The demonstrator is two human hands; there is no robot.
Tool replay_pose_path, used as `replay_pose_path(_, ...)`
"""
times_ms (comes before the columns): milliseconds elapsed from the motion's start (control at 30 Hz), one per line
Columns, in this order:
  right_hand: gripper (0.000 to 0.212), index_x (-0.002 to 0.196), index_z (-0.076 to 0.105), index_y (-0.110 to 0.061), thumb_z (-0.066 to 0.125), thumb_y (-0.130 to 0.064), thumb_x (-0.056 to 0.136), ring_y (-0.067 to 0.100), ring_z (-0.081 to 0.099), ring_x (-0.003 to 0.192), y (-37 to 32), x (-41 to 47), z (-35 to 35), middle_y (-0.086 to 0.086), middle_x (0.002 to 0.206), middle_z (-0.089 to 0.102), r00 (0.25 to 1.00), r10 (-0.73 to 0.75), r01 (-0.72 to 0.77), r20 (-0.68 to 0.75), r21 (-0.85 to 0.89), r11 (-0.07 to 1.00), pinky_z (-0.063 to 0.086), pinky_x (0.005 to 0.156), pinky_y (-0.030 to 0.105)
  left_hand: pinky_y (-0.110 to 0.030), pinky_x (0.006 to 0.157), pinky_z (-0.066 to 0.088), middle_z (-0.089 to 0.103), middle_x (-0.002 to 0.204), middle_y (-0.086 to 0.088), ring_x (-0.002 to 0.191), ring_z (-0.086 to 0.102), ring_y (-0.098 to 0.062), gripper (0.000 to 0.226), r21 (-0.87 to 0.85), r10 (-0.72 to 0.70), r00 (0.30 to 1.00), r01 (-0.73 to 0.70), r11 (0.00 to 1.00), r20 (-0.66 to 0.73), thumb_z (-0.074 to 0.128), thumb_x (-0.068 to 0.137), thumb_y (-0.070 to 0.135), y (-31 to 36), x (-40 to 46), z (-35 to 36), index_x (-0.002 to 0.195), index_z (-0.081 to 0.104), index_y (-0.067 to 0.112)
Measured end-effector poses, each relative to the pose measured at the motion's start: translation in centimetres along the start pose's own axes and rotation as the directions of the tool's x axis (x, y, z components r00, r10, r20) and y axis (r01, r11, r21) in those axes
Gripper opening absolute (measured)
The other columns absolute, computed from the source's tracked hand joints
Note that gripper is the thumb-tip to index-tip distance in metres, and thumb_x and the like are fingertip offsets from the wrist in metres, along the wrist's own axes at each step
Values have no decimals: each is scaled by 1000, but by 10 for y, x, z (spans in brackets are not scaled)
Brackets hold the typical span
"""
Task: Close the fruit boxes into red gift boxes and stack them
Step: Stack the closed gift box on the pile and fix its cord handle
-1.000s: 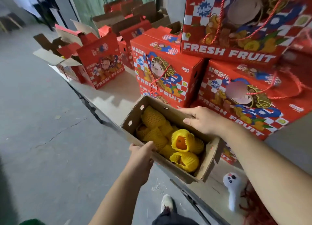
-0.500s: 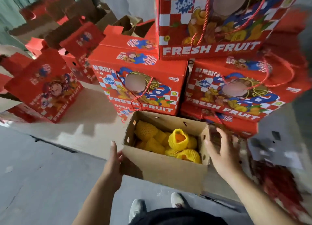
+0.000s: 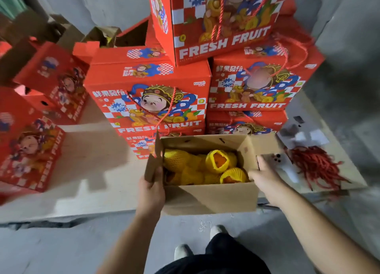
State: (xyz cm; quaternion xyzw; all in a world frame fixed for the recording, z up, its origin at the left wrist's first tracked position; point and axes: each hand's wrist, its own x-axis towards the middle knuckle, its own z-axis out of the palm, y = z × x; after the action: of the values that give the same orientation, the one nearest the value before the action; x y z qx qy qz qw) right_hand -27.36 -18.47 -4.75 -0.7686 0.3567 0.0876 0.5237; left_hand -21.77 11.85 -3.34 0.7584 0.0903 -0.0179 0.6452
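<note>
Head view showed your left hand (image 3: 151, 188) pinching the fruit box (image 3: 211, 197) by its left end flap and your right hand (image 3: 265, 180), fingers blurred, against its right end, the box lying crosswise at the table edge (image 3: 82, 191) before the red gift boxes (image 3: 150, 97).

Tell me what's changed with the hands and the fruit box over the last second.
Both hands shifted to the ends of the open brown cardboard box: the left hand now grips its left flap, the right hand holds its right side. The yellow foam-netted fruits remain inside; the stacked red gift boxes stayed put.
</note>
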Motion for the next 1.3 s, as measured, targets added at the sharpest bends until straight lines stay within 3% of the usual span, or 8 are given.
replay_pose_path(100,73,150,39,-35,54,-5,85,30,51,131,18,-13,-8,-1,146,52,999,-47,47,5,-39,998,47,103,49,-11,78,48,71,99,24,103,67,0,38,177,32,998,-42,983,62,49,110,17,-9,-12,-5,124,67,47)
replay_pose_path(367,33,84,71,-32,63,-59,69,6,60,79,-5,-25,-38,-10,81,68,961,-164,180,-225,54,982,40,64,31,-52,128,5,-19,171,11,159,-10,-20,124,652,-60,838,-376,659,543,23,71,103,18,-3,-16,165,-14,31)
replay_pose_path(533,38,126,70,-28,64,-41,91,-6,63,88,-29,-24,-70,-17,103,69,889,-337,319,-310,-110,941,49,68,26,-51,111,36,29,153,-13,140,36,-39,70,762,41,953,-267,591,302,24,102,69,28,10,8,151,41,22)
replay_pose_path(667,61,132,65,-39,61,-71,80,20,77,92,-50,-27,-63,-11,116,75,956,-253,230,151,157,961,63,73,31,-50,102,39,39,138,-14,126,44,-41,33,806,96,973,-227,548,209,53,105,40,20,24,24,129,53,17)
replay_pose_path(867,32,125,74,-24,50,-32,106,25,34,116,-9,-21,-1,2,134,49,776,-630,514,24,-603,610,27,92,31,-50,97,43,46,129,-18,118,49,-42,33,774,130,985,-167,611,110,57,104,41,18,28,27,117,58,12)
replay_pose_path(1033,65,158,32,-23,62,-26,101,26,26,141,-6,-8,4,12,156,27,865,-494,429,-83,-387,816,28,109,37,-47,97,41,53,128,-20,121,53,-42,47,628,-24,1000,18,778,1,51,104,51,19,45,32,121,46,8)
replay_pose_path(1133,80,164,4,-33,57,-29,105,13,42,120,-9,-2,6,-1,164,24,917,-397,387,25,-288,876,47,76,19,-46,102,45,59,135,-24,123,57,-44,70,634,-218,976,183,751,-22,37,103,66,16,58,33,132,55,4)
replay_pose_path(1300,67,150,27,-35,68,-32,97,20,57,119,-22,20,3,0,150,41,983,-182,178,-38,-93,980,55,74,30,-50,109,46,61,129,-20,123,56,-41,75,604,-225,974,193,773,-23,35,100,73,12,62,32,126,68,11)
